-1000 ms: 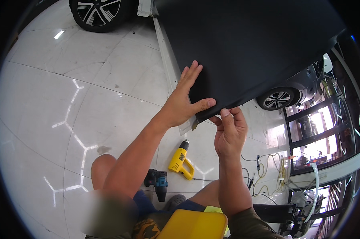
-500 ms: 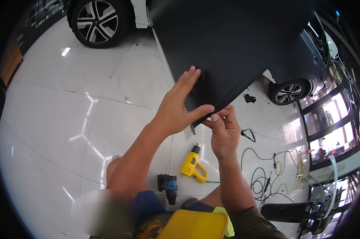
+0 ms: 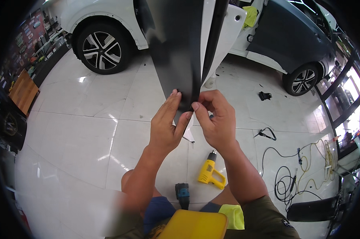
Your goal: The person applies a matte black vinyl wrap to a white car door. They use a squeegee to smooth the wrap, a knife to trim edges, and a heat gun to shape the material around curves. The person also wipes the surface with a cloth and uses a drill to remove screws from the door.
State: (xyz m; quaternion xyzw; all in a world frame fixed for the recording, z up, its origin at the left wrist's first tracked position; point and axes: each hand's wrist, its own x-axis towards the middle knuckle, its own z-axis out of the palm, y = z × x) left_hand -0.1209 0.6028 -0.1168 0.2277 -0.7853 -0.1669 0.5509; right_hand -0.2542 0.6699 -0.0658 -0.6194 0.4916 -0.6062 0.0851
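A car door stands swung out before me, seen almost edge-on, its outer face covered in dark grey film. My left hand lies against the film near the door's lower corner, fingers stretched out and thumb at the edge. On the other side of that edge, my right hand pinches the film's border between thumb and bent fingers. A pale flap hangs below the corner. Beneath my hands, a yellow heat gun and a blue-and-black power tool rest on the floor.
The white car's front wheel is at the left, its rear wheel at the right. Cables coil on the tiled floor at right, near a small black object. A yellow case and yellow-green cloth are at my lap.
My view has shifted, so the door now appears edge-on instead of broad. My left hand's fingers have drawn closer together, and the right hand still pinches the film's edge.
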